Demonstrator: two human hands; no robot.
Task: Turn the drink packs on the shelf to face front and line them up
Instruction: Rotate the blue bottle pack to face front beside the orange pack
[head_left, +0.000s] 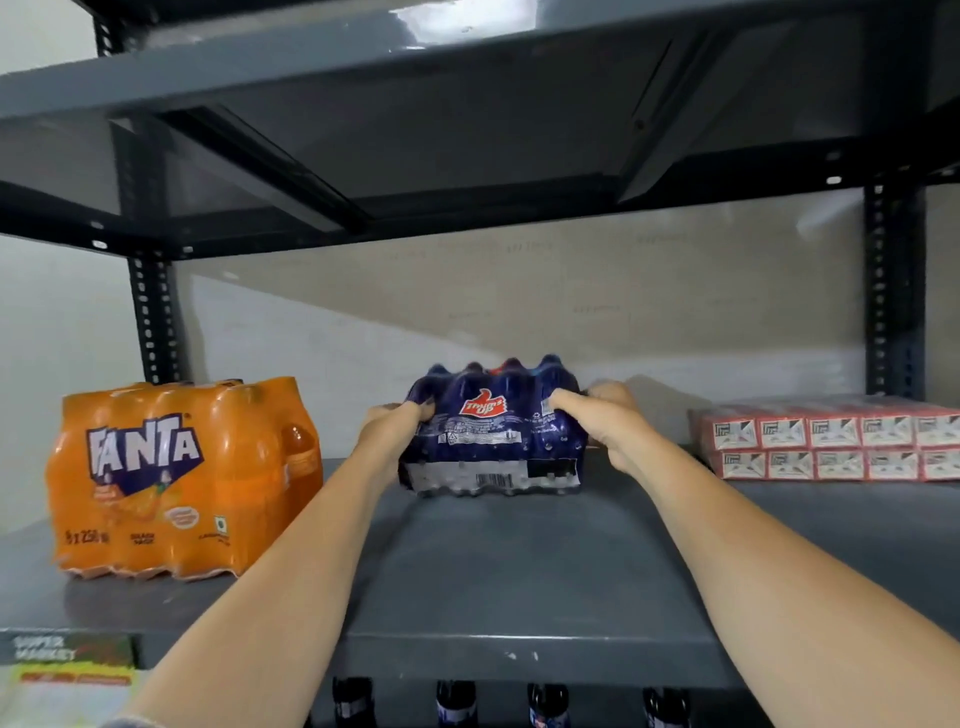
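Drink packs sit on the grey metal shelf (519, 587), whose front lip is nearest the camera, with the tops of dark bottles (548, 701) showing on the level below it. Just behind that lip on the left stands the orange Fanta pack (182, 478), upright, its logo turned forward and only slightly angled, so it looks already dealt with. Both bare forearms reach in past it toward the middle of the shelf. There the left hand (387, 434) and the right hand (613, 426) clamp the two ends of the dark blue Thums Up pack (493, 436), fingers (566, 402) curled shut over its upper corners and pressing into the shrink wrap. This pack sits well back from the front edge, its logo and barcode panel toward the camera, apparently tipped a little. The step in hand seems to be squaring this pack; the next move calls for drawing it forward until its face lines up with the Fanta pack's, keeping it level so the loose wrap does not slip. Farther right, near the rear post, lies a stack of red and white cartons (831, 447), untouched.
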